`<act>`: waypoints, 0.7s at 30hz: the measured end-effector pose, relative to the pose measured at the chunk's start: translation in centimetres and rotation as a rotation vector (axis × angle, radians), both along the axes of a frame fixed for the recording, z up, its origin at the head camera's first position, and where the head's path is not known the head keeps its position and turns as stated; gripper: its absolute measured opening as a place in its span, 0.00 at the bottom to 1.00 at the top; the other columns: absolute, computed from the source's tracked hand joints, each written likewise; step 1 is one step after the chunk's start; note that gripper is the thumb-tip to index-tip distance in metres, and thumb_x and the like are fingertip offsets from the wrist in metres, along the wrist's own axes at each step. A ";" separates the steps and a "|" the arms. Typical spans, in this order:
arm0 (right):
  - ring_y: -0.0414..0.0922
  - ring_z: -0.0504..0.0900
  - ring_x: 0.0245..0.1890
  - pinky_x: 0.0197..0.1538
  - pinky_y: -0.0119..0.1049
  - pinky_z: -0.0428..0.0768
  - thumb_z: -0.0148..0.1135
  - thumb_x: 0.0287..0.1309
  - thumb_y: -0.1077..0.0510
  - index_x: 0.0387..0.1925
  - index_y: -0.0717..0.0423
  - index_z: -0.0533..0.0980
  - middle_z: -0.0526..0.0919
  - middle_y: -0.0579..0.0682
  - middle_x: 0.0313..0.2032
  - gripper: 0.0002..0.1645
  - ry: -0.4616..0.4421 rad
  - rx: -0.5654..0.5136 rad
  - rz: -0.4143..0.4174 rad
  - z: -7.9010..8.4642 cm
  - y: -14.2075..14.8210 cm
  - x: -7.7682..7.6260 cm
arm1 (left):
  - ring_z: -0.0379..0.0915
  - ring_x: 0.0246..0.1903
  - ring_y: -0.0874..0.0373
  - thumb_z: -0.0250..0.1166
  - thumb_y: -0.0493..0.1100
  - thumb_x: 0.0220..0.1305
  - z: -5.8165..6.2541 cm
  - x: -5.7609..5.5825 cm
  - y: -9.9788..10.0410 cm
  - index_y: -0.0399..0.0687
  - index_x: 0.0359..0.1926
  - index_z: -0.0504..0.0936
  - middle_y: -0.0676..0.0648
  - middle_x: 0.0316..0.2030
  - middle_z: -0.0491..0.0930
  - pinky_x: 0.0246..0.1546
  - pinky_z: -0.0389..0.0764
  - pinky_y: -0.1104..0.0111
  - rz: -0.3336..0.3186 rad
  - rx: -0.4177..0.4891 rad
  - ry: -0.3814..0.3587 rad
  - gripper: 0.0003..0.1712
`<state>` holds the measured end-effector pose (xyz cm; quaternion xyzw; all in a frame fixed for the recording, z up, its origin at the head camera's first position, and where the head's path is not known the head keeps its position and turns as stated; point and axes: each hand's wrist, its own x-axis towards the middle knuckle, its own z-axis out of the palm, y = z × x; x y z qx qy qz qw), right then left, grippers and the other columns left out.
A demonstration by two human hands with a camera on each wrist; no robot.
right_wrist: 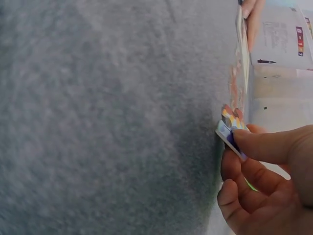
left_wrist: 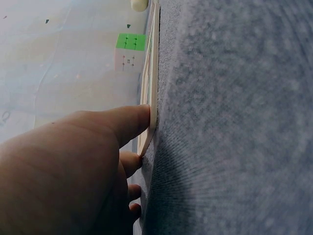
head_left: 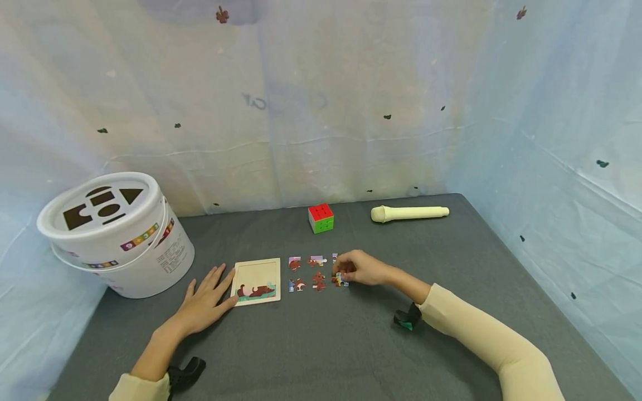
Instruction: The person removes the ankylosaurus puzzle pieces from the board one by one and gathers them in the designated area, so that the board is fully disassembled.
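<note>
A shallow wooden puzzle tray lies on the dark table, with brown and green picture pieces filling its lower part. My left hand rests beside it with fingers spread, the thumb and index finger touching its left side. To the tray's right, loose jigsaw pieces lie in two rows, among them a brown puzzle piece and a purple-edged one. At the right end of these rows, my right hand pinches a colourful puzzle piece between thumb and fingers. That piece is tilted in the right wrist view. Fingers partly cover another piece behind.
A white lidded bucket with shape cutouts stands at the left, near my left hand. Toward the back are a red-and-green puzzle cube and a pale yellow toy microphone. Hanging sheets border the table behind and at the sides.
</note>
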<state>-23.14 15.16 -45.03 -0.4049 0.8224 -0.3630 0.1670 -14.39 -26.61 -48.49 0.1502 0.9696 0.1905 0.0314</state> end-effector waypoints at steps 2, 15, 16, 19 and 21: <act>0.42 0.77 0.31 0.34 0.32 0.77 0.64 0.62 0.70 0.44 0.63 0.82 0.82 0.53 0.34 0.09 0.040 0.013 0.008 -0.1 0.0 0.0 | 0.40 0.73 0.30 0.55 0.63 0.72 -0.1 0.0 0.0 0.41 0.77 0.55 0.29 0.75 0.48 0.62 0.36 0.27 0.001 0.003 0.003 0.45; 0.47 0.78 0.35 0.37 0.32 0.76 0.70 0.57 0.66 0.44 0.58 0.83 0.79 0.50 0.37 0.12 0.227 0.097 -0.038 -0.1 -0.4 0.9 | 0.41 0.73 0.29 0.56 0.62 0.72 0.0 0.2 0.0 0.41 0.77 0.56 0.28 0.74 0.50 0.61 0.37 0.26 0.000 0.010 0.020 0.44; 0.47 0.79 0.35 0.37 0.32 0.76 0.70 0.57 0.65 0.44 0.58 0.84 0.79 0.50 0.38 0.12 0.234 0.102 -0.040 0.0 -0.4 0.9 | 0.41 0.73 0.29 0.55 0.62 0.72 -0.2 0.1 -0.1 0.41 0.77 0.55 0.28 0.74 0.49 0.61 0.36 0.26 -0.002 0.011 0.019 0.44; 0.47 0.78 0.35 0.37 0.32 0.74 0.70 0.57 0.65 0.45 0.57 0.84 0.79 0.50 0.37 0.13 0.242 0.116 -0.040 0.0 -0.4 1.0 | 0.39 0.73 0.30 0.54 0.64 0.72 -0.8 -0.2 -0.4 0.42 0.78 0.53 0.28 0.74 0.47 0.62 0.33 0.27 -0.003 0.006 0.001 0.45; 0.47 0.77 0.33 0.35 0.32 0.73 0.70 0.57 0.65 0.45 0.58 0.84 0.78 0.50 0.36 0.13 0.249 0.115 -0.036 -0.1 -0.4 1.0 | 0.38 0.74 0.30 0.52 0.66 0.72 -0.9 -0.3 -0.4 0.42 0.78 0.52 0.29 0.75 0.46 0.63 0.32 0.28 0.000 -0.004 -0.018 0.46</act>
